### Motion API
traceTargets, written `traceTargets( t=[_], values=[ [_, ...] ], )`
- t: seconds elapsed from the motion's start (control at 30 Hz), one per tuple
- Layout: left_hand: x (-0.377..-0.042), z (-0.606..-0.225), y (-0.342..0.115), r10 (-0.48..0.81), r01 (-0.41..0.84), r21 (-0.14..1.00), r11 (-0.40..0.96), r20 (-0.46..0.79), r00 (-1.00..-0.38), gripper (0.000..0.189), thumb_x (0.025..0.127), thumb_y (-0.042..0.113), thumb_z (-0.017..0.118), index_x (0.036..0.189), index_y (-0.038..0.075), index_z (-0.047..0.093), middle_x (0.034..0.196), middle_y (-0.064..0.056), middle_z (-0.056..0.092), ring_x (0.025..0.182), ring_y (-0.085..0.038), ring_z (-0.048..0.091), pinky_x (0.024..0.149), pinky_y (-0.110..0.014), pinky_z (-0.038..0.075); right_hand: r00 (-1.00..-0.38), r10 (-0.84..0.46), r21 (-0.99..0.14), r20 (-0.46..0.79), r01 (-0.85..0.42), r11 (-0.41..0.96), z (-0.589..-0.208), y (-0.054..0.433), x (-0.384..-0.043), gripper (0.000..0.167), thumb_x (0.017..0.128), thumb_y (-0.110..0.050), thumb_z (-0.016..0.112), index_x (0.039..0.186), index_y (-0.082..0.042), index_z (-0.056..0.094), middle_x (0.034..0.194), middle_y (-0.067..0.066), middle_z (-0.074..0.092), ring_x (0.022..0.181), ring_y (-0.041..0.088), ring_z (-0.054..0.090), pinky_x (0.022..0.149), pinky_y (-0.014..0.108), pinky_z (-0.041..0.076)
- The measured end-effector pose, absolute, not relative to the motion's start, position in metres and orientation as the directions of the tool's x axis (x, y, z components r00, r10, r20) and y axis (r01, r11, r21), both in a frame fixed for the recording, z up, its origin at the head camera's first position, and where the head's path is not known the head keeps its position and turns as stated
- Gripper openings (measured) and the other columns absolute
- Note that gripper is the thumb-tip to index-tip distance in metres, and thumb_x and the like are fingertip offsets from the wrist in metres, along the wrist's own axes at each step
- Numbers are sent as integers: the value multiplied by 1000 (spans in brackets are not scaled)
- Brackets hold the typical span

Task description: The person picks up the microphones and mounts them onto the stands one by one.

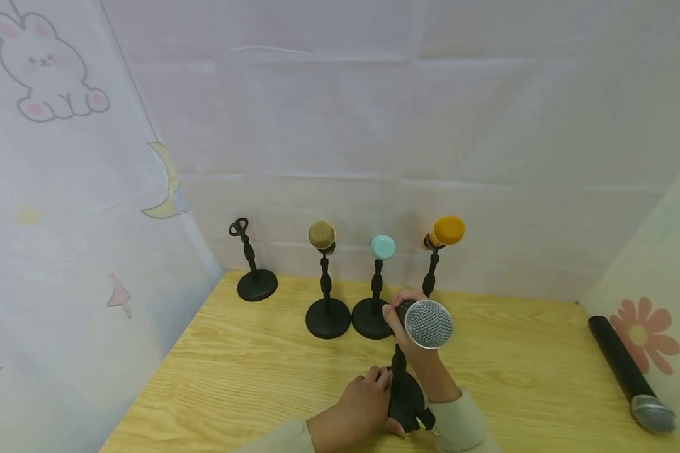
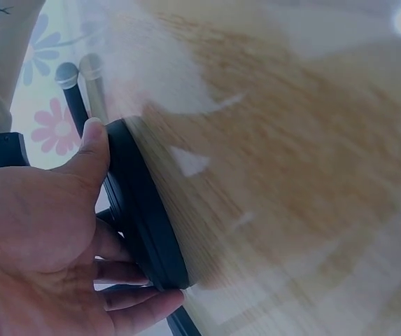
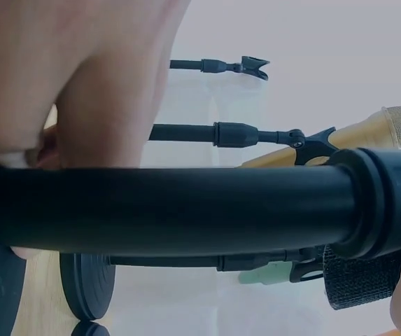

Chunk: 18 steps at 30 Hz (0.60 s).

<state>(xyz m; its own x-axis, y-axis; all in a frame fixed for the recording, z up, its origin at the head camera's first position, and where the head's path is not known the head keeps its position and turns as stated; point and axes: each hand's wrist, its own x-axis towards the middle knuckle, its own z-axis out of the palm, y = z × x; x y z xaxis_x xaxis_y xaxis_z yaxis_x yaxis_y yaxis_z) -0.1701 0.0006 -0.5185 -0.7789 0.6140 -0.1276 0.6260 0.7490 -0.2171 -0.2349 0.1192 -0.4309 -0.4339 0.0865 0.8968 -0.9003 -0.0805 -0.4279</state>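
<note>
My left hand (image 1: 365, 402) grips the round base (image 1: 405, 402) of a black microphone stand, near the front of the table. In the left wrist view, the thumb and fingers of the left hand (image 2: 46, 238) clasp the rim of that base (image 2: 148, 210). My right hand (image 1: 409, 318) holds a black microphone with a silver mesh head (image 1: 429, 324) just below the head, above this stand. The stand's black pole (image 3: 172, 210) crosses the right wrist view. Fingers hide whether the microphone sits in the stand's clip.
Behind stand a gold microphone (image 1: 322, 235), a turquoise one (image 1: 382, 247) and an orange one (image 1: 449, 231) on black stands. A stand with a bare clip (image 1: 257, 284) is at the back left. Another black microphone (image 1: 623, 358) lies along the right edge.
</note>
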Motion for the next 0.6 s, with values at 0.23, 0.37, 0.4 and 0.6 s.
traceTargets(
  t=[0.23, 0.37, 0.4, 0.6],
  values=[
    [-168, -514, 2, 600, 613, -209, 762, -132, -789, 85, 82, 83, 46, 138, 22, 64, 147, 8, 49, 127, -11, 46, 86, -20, 53, -431, 93, -429, 898, -902, -47, -433, 120, -236, 22, 73, 28, 66, 85, 15, 52, 79, 17, 56, 75, 12, 58, 74, 16, 51],
    [-168, -513, 3, 592, 606, -216, 766, -130, -795, 86, 82, 84, 45, 140, 23, 62, 148, 9, 48, 128, -11, 45, 86, -20, 53, -464, 104, -461, 880, -886, -53, -437, 120, -239, 25, 70, 32, 63, 84, 16, 50, 78, 17, 56, 75, 10, 59, 74, 16, 51],
    [-168, -513, 3, 591, 604, -216, 767, -129, -797, 87, 82, 84, 45, 141, 23, 62, 149, 9, 48, 128, -10, 45, 85, -19, 52, -468, 110, -464, 877, -884, -61, -438, 121, -239, 26, 69, 33, 63, 84, 17, 50, 78, 17, 56, 75, 10, 59, 74, 16, 51],
    [-169, -514, 5, 575, 594, -214, 775, -149, -804, 88, 81, 85, 44, 145, 25, 58, 151, 10, 46, 130, -9, 44, 86, -19, 52, -443, 122, -436, 888, -897, -76, -438, 121, -238, 25, 71, 36, 59, 85, 20, 47, 78, 16, 55, 74, 10, 57, 72, 15, 51]
  ],
)
